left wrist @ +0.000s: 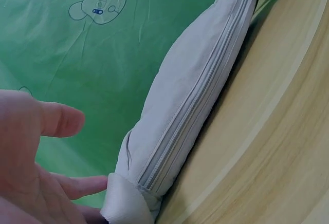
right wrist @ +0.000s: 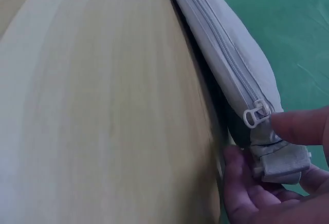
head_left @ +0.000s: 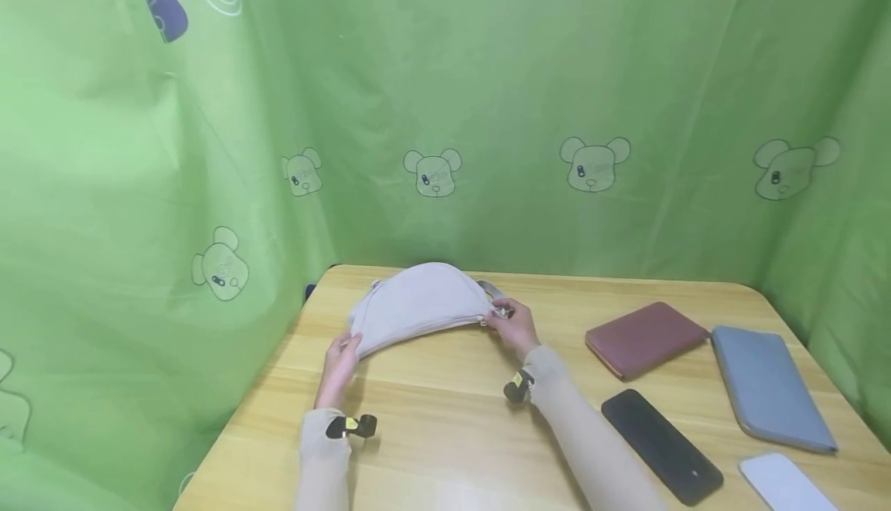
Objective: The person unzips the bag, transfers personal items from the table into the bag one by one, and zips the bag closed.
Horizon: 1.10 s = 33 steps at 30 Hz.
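A pale grey belt bag (head_left: 421, 304) lies toward the back left of the table, its curved side facing away. Along its near edge runs a zipper (left wrist: 187, 106), closed from end to end. My left hand (head_left: 341, 352) is at the bag's left end; in the left wrist view its thumb stands clear of the fabric while the straighter fingers (left wrist: 85, 185) touch the strap end. At the other end my right hand (head_left: 513, 327) holds the strap end, thumb near the white zipper pull (right wrist: 256, 113) and fingers curled beneath. Part of the strap (head_left: 490, 289) loops out behind that hand.
On the right side of the wooden table (head_left: 445, 434) lie a maroon wallet (head_left: 647, 338), a blue-grey flat case (head_left: 773, 387), a black phone (head_left: 661, 445) and a white flat rectangular item (head_left: 786, 484). A green curtain (head_left: 515, 217) hangs behind and at the sides.
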Available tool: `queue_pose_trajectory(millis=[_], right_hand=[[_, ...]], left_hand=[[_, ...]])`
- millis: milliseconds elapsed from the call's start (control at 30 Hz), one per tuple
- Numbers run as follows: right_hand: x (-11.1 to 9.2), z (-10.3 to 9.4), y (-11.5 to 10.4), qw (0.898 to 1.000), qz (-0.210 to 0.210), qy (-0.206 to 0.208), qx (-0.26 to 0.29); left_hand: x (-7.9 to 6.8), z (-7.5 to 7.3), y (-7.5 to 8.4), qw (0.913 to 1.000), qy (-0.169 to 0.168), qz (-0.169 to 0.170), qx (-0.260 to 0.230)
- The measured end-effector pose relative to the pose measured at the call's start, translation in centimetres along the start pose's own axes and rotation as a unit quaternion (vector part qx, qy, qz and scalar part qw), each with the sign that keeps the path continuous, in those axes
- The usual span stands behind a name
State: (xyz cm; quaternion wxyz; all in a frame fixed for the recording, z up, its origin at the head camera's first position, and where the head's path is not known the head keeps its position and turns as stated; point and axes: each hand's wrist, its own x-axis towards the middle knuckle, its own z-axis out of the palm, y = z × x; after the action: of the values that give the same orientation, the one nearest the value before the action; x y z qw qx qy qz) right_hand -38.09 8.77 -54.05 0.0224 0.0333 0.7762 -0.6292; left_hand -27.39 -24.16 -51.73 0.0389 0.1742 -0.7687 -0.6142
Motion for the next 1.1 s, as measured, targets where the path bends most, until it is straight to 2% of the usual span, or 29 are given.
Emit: queue_pose_trajectory(millis=[100,333,467,567,633,700,800,867,967,1033,1100], right_hand=[[-0.2,-0.8,0.2,1.0,0.006,0.015,0.011],[-0.9,-2.6,0.6,0.997,0.011,0.017,0.078],[-1.1,-3.4,0.9,0.995,0.014,0.024,0.098],[-1.4,-3.9,1.2,0.994,0.012,0.026,0.103],[-1.6,-4.1,1.4,0.995,0.006,0.024,0.099],[-1.9,-4.4,1.5,0.996,-0.001,0.026,0.081],[-2.3,-4.8,1.6,0.999,-0.022,0.037,0.013],[-2.5,-5.1,1.4,0.997,-0.042,0.046,-0.039],[-2.7,-5.6,1.0,0.993,-0.061,0.055,-0.082],[-3.0,-5.8,0.7,0.993,-0.066,0.049,-0.085],[-3.2,-6.0,0.5,0.993,-0.066,0.045,-0.084]], left_hand=[[0.1,0.3,0.2,0.9999,-0.011,0.003,-0.001],[0.6,0.8,0.4,0.9993,-0.036,0.007,0.001],[0.7,1.0,0.9,0.9982,-0.044,0.015,0.037],[0.7,1.3,1.9,0.9965,-0.022,0.034,0.073],[0.5,1.6,2.7,0.9957,-0.002,0.051,0.077],[0.4,2.3,3.9,0.9951,0.022,0.073,0.062],[0.1,3.6,6.2,0.9945,0.03,0.1,-0.001],[-0.2,4.7,8.0,0.9917,0.006,0.116,-0.055],[-0.8,6.7,10.0,0.9828,-0.064,0.123,-0.122],[-1.1,8.2,10.6,0.9747,-0.113,0.121,-0.149],[-1.2,9.8,10.5,0.9691,-0.149,0.115,-0.16]])
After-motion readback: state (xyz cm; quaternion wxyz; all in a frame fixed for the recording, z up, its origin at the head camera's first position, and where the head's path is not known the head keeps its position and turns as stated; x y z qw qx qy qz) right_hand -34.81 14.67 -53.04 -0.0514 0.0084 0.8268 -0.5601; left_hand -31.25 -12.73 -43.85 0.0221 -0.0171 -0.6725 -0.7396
